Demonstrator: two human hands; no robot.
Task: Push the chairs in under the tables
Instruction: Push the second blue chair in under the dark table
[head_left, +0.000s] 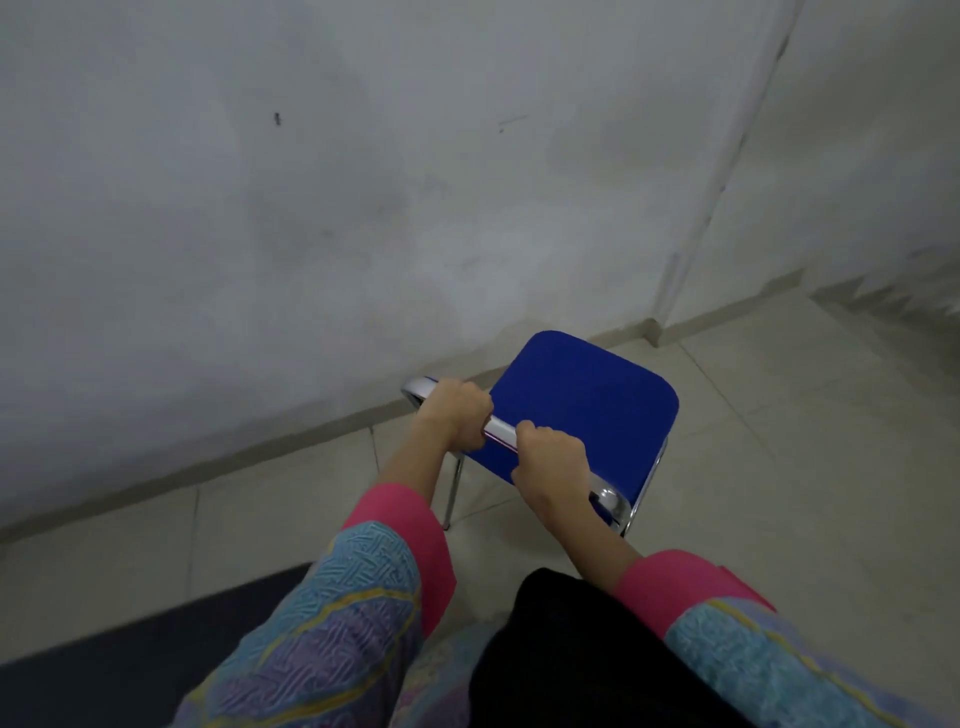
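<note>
A chair with a blue padded seat (587, 410) and a chrome frame stands on the tiled floor close to a grey wall. My left hand (457, 413) is wrapped around the chrome top rail of its backrest near the left corner. My right hand (553, 460) grips the same rail further right, just before the right chrome corner (610, 501). One thin chrome leg (453, 493) shows below my left wrist. No table is in view.
The grey wall (311, 234) runs across the left and back, meeting another wall at a corner (670, 312) on the right. Pale floor tiles (779, 441) stretch to the right. A dark flat surface (130, 649) lies at the lower left.
</note>
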